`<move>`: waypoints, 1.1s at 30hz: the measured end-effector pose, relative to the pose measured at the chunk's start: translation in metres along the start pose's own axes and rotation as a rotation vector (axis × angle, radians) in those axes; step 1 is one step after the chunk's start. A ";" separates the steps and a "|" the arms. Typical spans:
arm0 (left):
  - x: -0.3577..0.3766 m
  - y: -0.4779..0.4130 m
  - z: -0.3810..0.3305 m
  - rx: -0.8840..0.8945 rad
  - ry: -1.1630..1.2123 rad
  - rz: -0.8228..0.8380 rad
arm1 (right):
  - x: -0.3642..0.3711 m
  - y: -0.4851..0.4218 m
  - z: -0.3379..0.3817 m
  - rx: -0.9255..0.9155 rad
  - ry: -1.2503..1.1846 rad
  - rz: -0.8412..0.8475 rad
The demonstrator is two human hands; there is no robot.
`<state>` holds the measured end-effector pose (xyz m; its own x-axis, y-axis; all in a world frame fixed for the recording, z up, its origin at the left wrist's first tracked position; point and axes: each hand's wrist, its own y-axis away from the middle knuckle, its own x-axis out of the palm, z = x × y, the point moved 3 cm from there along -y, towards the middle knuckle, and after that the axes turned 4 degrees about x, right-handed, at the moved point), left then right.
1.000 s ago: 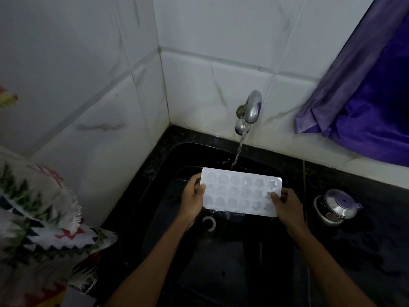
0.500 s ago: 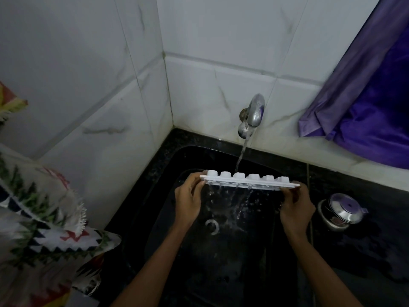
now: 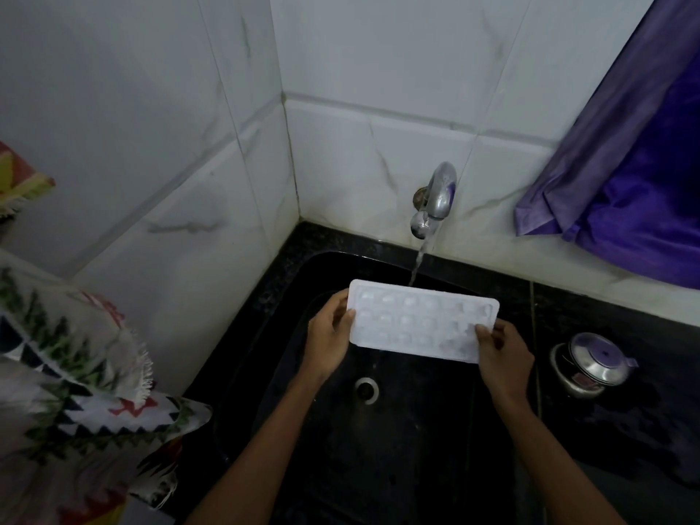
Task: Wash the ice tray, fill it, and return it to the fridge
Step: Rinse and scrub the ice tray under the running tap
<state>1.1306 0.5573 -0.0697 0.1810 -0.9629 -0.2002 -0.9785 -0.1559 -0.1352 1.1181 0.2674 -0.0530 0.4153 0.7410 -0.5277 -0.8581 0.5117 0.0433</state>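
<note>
A white ice tray [image 3: 418, 320] with several small moulded cells is held face up over the black sink [image 3: 424, 430]. My left hand [image 3: 328, 335] grips its left short edge, thumb on top. My right hand [image 3: 502, 352] grips the near right corner, thumb on the tray's face. A chrome tap [image 3: 435, 198] on the tiled back wall runs a thin stream of water that falls at the tray's far edge. The drain [image 3: 366, 390] shows below the tray.
A small steel pot with a lid [image 3: 592, 363] stands on the black counter to the right of the sink. A purple curtain [image 3: 644, 164] hangs at the upper right. Patterned cloth [image 3: 75, 373] lies at the left. White tiled walls close the corner.
Half a second ago the tray was tipped on edge, spilling water into the sink; now it is turned back flat with its cells facing up. Both hands kept their grip.
</note>
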 end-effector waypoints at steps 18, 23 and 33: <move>0.064 -0.030 -0.036 -0.429 0.287 0.035 | 0.035 -0.006 0.080 -0.750 0.286 0.116; 0.064 -0.033 -0.040 -0.382 0.239 0.045 | 0.061 -0.026 0.083 -0.807 0.465 0.253; 0.076 -0.028 -0.046 -0.451 0.348 0.060 | 0.059 -0.026 0.093 -0.829 0.603 0.264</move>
<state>1.1675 0.4782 -0.0366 0.1555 -0.9769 0.1466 -0.9451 -0.1040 0.3097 1.1928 0.3383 -0.0068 0.1621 0.3308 -0.9297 -0.9315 -0.2595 -0.2548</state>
